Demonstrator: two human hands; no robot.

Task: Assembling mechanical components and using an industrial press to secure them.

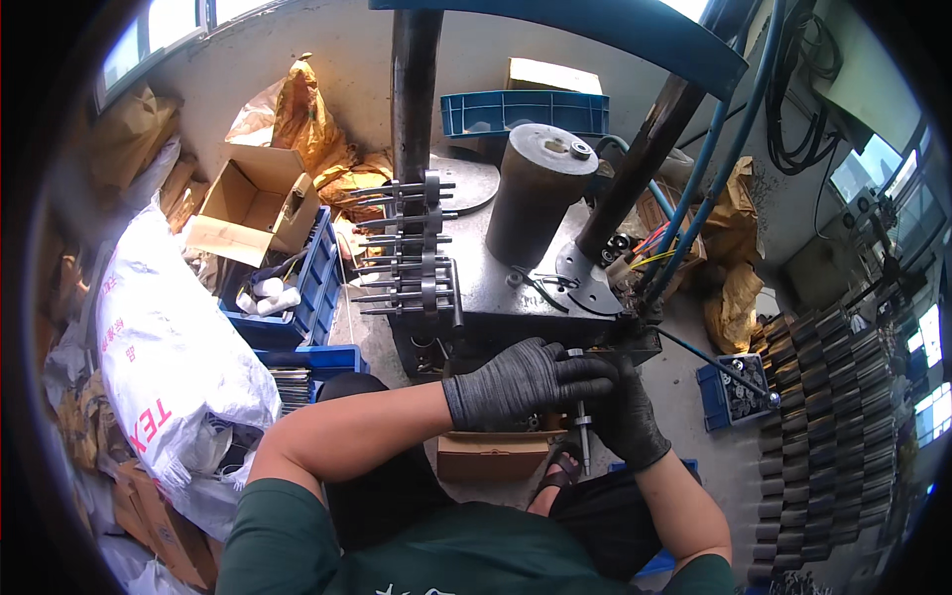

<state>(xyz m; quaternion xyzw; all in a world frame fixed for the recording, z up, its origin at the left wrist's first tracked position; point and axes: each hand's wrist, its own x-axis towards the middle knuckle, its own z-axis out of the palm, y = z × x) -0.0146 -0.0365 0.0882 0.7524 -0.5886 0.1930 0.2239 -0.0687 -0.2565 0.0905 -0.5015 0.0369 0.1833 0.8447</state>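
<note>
We see both hands in dark gloves, near the middle. The left hand (521, 382) is curled shut over the top of a thin metal rod (582, 421). The right hand (627, 416) is closed around the same rod from the right side. The rod is grey, stands upright, and has a small collar low down. Under the hands sits a brown cardboard box (486, 456); we cannot tell what is in it. To the left, a blue bin (317, 288) holds white rolls. On the right, a small blue tray (734, 392) holds little metal parts.
</note>
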